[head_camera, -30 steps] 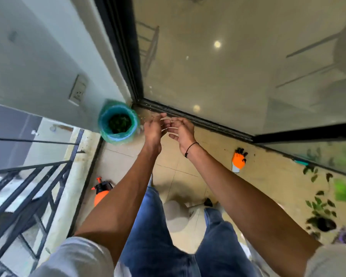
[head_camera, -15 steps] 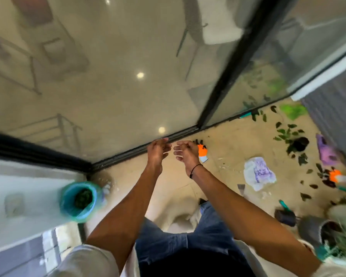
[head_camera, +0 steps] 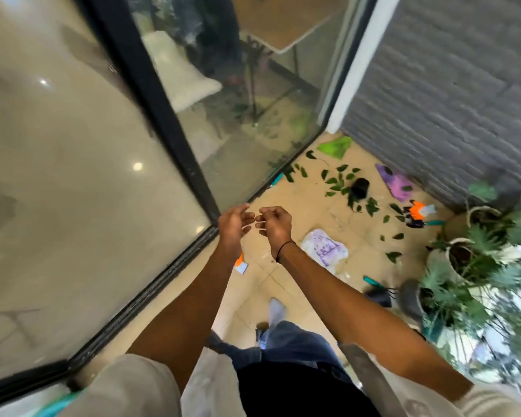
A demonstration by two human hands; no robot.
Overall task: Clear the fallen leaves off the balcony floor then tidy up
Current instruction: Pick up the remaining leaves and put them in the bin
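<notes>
My left hand [head_camera: 234, 224] and my right hand [head_camera: 276, 224] are raised side by side over the balcony floor, fingertips almost touching. Both hold nothing; the left fingers are spread and the right ones loosely curled. Several green fallen leaves [head_camera: 340, 180] lie scattered on the beige tiles at the far right. They surround a small black pot [head_camera: 360, 188] lying on its side. More leaves [head_camera: 393, 255] lie nearer the plants. A teal bin [head_camera: 54, 407] shows only as a sliver at the bottom left edge.
The glass sliding door [head_camera: 151, 121] runs along my left. On the floor lie a white-purple bag [head_camera: 324, 246], an orange glove [head_camera: 418, 210], a second glove [head_camera: 241, 265] behind my left wrist, a purple item [head_camera: 396, 183] and a green cloth [head_camera: 336, 147]. Potted plants [head_camera: 469, 266] crowd the right.
My view has swung right, away from the teal bin toward the leaf-strewn end of the balcony. My hands stay together in front of me, holding nothing.
</notes>
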